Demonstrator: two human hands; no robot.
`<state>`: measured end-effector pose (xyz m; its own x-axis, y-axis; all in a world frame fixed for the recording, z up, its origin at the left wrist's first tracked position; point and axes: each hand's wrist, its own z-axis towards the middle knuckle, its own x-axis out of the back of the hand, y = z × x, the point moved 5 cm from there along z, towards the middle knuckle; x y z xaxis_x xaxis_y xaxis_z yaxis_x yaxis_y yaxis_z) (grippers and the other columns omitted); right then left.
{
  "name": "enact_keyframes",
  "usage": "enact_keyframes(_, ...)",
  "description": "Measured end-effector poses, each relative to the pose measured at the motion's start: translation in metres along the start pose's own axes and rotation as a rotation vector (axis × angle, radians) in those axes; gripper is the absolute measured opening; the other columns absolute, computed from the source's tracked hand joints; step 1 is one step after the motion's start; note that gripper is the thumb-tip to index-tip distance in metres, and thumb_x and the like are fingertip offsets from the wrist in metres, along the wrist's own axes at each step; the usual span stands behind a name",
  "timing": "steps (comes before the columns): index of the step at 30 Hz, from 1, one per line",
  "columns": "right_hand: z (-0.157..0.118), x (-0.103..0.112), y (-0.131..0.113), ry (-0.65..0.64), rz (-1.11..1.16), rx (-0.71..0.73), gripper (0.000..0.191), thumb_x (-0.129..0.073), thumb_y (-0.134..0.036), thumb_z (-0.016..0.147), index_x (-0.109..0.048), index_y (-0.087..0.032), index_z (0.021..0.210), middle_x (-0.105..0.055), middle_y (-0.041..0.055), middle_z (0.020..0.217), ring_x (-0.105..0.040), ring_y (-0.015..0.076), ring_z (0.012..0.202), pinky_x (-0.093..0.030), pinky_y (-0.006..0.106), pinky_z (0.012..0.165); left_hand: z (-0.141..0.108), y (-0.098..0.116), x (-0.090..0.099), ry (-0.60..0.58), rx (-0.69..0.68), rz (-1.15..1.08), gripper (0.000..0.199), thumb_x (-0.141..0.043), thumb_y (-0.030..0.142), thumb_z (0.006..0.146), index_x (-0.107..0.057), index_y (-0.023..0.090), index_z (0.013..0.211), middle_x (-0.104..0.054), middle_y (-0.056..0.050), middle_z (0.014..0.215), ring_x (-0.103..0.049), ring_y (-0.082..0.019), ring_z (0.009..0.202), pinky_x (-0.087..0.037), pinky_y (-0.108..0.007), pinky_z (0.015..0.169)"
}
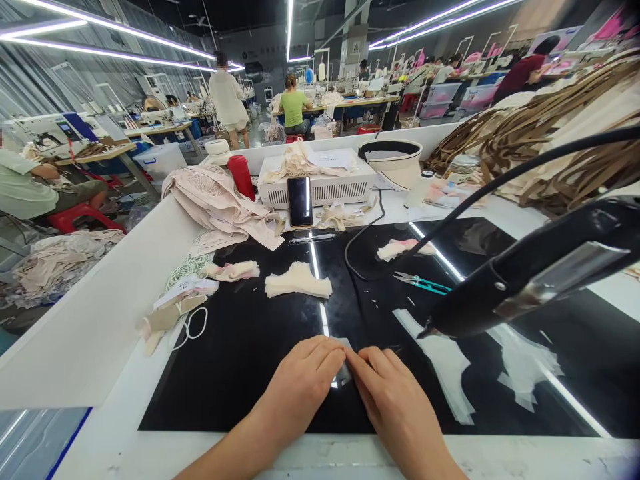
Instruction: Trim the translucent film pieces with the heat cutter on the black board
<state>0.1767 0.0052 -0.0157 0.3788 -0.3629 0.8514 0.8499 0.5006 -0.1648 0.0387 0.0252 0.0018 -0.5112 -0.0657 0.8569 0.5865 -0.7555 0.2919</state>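
Note:
Near the front middle of the glossy black mat, my left hand and my right hand meet at the fingertips. Both are closed on a small translucent white piece, mostly hidden by the fingers. Beyond them lies a stack of cream fabric pieces. To the right, a long translucent white strip pile and a second sheer pile rest on the mat. Teal-handled snips lie behind these, beside a black machine arm that reaches in from the right.
A phone leans on a white box at the back. Pale fabric and a red container stand back left. A black cable arches over the right side. Other people sit or stand farther away.

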Motion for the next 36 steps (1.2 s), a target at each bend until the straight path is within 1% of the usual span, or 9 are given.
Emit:
enact_keyframes(6,0.000,0.000,0.002,-0.020,0.002,-0.007,0.035,-0.038,-0.014,0.106,-0.063,-0.011,0.130,-0.064,0.0067,0.082,-0.056,0.0202,0.066,-0.050,0.033,0.058,-0.003,-0.002,-0.005,-0.008,-0.003,0.024,0.024,-0.043,0.006,0.104,-0.059,0.014,0.120,-0.072,-0.009,0.122,-0.068,-0.021,0.118,-0.059,-0.039,0.103)
enact_keyframes(12,-0.002,-0.001,0.002,-0.013,-0.009,-0.011,0.035,-0.038,-0.014,0.105,-0.064,-0.009,0.129,-0.065,0.0071,0.082,-0.056,0.0208,0.066,-0.050,0.036,0.060,-0.006,-0.003,-0.009,-0.010,-0.033,0.068,0.025,-0.045,0.006,0.103,-0.060,0.011,0.122,-0.072,-0.011,0.126,-0.069,-0.023,0.119,-0.059,-0.039,0.104)
enact_keyframes(20,-0.008,0.000,0.003,-0.004,-0.054,-0.033,0.035,-0.038,-0.014,0.105,-0.066,-0.010,0.125,-0.068,0.0091,0.085,-0.059,0.0219,0.068,-0.050,0.037,0.062,-0.002,0.001,-0.006,-0.002,-0.051,0.136,0.026,-0.044,0.006,0.103,-0.061,0.010,0.123,-0.074,-0.012,0.124,-0.070,-0.022,0.117,-0.060,-0.036,0.100)
enact_keyframes(24,-0.019,0.017,0.015,0.051,-0.055,-0.055,0.034,-0.039,-0.023,0.108,-0.067,-0.015,0.125,-0.072,0.0115,0.099,-0.066,0.0248,0.083,-0.052,0.040,0.073,-0.002,0.003,-0.004,0.013,-0.062,0.148,0.026,-0.045,0.006,0.103,-0.062,0.009,0.122,-0.074,-0.011,0.125,-0.071,-0.022,0.115,-0.061,-0.035,0.098)
enact_keyframes(27,-0.034,0.039,0.035,0.080,0.002,-0.066,0.032,-0.045,-0.035,0.107,-0.066,-0.023,0.128,-0.073,0.0092,0.106,-0.069,0.0256,0.095,-0.053,0.041,0.082,-0.003,0.003,-0.005,0.007,-0.061,0.135,0.027,-0.044,0.008,0.105,-0.062,0.010,0.124,-0.074,-0.010,0.127,-0.071,-0.022,0.116,-0.061,-0.035,0.099)
enact_keyframes(29,-0.043,0.055,0.057,0.099,0.036,-0.173,0.030,-0.050,-0.043,0.104,-0.067,-0.027,0.124,-0.074,0.0074,0.106,-0.070,0.0261,0.097,-0.054,0.041,0.084,-0.004,0.002,-0.007,-0.004,-0.047,0.113,0.026,-0.045,0.009,0.105,-0.063,0.011,0.123,-0.073,-0.009,0.128,-0.070,-0.023,0.118,-0.060,-0.036,0.101)
enact_keyframes(31,-0.049,0.067,0.081,0.107,0.046,-0.354,0.033,-0.052,-0.053,0.100,-0.068,-0.028,0.114,-0.074,0.0074,0.104,-0.072,0.0288,0.094,-0.057,0.043,0.078,-0.004,0.002,-0.009,0.000,-0.033,0.087,0.024,-0.047,0.011,0.105,-0.064,0.013,0.121,-0.073,-0.008,0.128,-0.070,-0.022,0.119,-0.059,-0.036,0.103)
enact_keyframes(34,-0.046,0.080,0.109,0.147,0.034,-0.601,0.061,-0.054,-0.080,0.084,-0.064,-0.026,0.111,-0.073,0.0108,0.097,-0.072,0.0365,0.086,-0.057,0.048,0.063,-0.004,0.003,-0.011,0.021,-0.035,0.062,0.022,-0.049,0.013,0.105,-0.065,0.013,0.120,-0.074,-0.008,0.126,-0.070,-0.022,0.117,-0.059,-0.036,0.104)
enact_keyframes(36,-0.032,0.085,0.115,0.188,0.137,-0.632,0.073,-0.060,-0.087,0.073,-0.061,-0.025,0.113,-0.071,0.0121,0.101,-0.072,0.0389,0.091,-0.060,0.052,0.068,-0.004,0.004,-0.011,0.029,-0.040,0.059,0.022,-0.049,0.012,0.105,-0.065,0.013,0.120,-0.074,-0.008,0.125,-0.071,-0.021,0.117,-0.059,-0.036,0.103)
